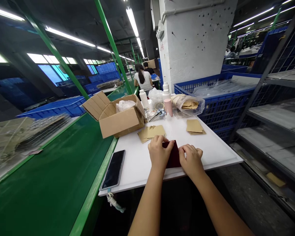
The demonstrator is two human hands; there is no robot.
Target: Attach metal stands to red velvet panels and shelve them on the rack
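Observation:
A dark red flat piece [174, 158], perhaps cloth-like, lies near the front edge of the white table. My left hand [159, 151] grips its upper left part, thumb on top and fingers bent over the far edge. At its right edge, my right hand [191, 159] has thumb and forefinger pinched together against the piece. What is under the fingers is hidden. Just beyond my left hand lies a fanned stack of brown paper envelopes [151, 132]. A second small stack of brown envelopes [195, 126] sits farther right.
A phone [113, 168] lies at the table's left edge, beside a green conveyor [51, 170]. An open cardboard box [121, 126], white bottles [144, 99], a pink bottle [168, 107] and a bagged envelope bundle [188, 103] stand behind. Blue crates [216, 108] and a rack [275, 114] are right.

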